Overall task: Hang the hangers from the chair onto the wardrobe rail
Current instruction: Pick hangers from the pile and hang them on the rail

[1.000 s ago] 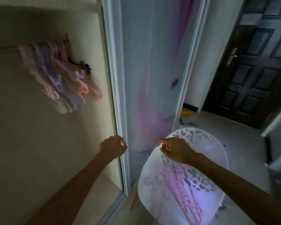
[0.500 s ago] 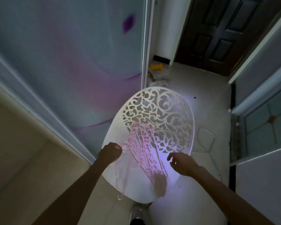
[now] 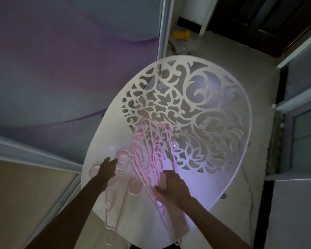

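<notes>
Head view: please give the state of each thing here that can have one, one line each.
Hangers: pink, lying piled on the chair, not yet hung.
Chair: white, upright, holding the hangers.
Left hand: open, fingers over the hangers.
Right hand: open, resting on the hangers.
Sliding door: cannot tell how far it is slid.
Dark door: looks shut.

The single head view looks steeply down, close over the white chair (image 3: 223, 159).
</notes>
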### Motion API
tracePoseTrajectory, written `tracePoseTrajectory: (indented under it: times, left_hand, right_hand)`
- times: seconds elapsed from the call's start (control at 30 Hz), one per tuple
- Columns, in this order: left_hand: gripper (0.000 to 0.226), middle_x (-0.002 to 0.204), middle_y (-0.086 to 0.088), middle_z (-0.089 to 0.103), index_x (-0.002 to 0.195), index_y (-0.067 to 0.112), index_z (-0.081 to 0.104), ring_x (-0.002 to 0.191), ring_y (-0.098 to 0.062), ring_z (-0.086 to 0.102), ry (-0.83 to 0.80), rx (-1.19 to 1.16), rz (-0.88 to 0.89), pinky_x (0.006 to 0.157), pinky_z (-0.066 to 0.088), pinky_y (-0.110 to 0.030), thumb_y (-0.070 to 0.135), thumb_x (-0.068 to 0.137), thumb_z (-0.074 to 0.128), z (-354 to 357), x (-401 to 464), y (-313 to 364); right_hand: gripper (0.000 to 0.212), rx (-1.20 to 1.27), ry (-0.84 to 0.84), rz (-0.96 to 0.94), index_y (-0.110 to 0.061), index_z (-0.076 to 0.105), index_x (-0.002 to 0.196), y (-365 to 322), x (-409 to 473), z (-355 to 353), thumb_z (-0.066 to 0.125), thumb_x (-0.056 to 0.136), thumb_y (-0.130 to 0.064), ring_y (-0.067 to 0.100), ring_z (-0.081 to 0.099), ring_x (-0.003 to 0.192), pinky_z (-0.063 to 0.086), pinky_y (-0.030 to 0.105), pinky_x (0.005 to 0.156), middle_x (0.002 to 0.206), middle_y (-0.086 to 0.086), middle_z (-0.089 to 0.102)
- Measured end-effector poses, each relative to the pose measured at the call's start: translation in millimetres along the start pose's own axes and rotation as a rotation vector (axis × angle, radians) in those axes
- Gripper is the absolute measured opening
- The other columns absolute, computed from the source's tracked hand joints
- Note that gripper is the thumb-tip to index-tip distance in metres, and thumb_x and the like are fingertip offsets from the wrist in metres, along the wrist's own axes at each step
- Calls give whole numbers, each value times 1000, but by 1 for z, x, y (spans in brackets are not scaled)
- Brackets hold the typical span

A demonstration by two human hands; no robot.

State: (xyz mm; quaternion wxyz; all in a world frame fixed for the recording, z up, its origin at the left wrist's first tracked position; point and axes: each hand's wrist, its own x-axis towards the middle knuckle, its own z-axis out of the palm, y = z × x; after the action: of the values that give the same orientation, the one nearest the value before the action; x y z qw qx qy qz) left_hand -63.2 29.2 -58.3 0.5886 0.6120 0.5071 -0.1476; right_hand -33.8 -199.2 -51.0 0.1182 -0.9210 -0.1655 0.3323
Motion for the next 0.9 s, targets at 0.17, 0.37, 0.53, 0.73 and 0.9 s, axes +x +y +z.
tracePoseTrajectory:
  times: [0.17,0.37,0.53,0.73,0.9]
  left_hand:
    - [16,96,-11,61,96,7,60,72,-15,58,1,-231,74,66,41,-24,16,97,46,23,19,-13]
    - [16,66,12,70,82,21,63,69,-6,63,-44,-154,201,63,51,-19,24,94,52,13,2,-23]
    - [12,62,16,71,78,24,65,62,1,68,-66,-27,285,56,54,-15,22,89,60,8,-9,-28]
    - [19,58,16,69,94,14,65,55,4,64,56,-5,297,49,51,-12,21,96,48,-3,-8,-29]
    - [31,105,-18,66,121,8,56,78,-15,65,0,-194,247,54,54,-13,23,99,41,-14,-6,-15]
  right_hand:
    - [56,-81,106,-198,-14,51,117,-27,47,45,42,79,-55,21,64,92,52,30,76,104,4,65]
    - [25,221,15,-185,-20,63,101,-20,47,49,51,92,-40,15,66,94,45,25,74,98,-2,71]
    - [27,385,39,-223,-25,69,102,-11,20,37,48,94,-41,6,69,89,53,23,80,95,-7,74]
    - [50,361,265,-211,-27,62,105,3,1,5,24,91,-55,-4,55,63,43,18,62,65,-14,56]
    - [23,302,124,-221,-48,44,91,35,-4,-22,41,99,-27,-4,47,55,34,16,61,57,-26,53]
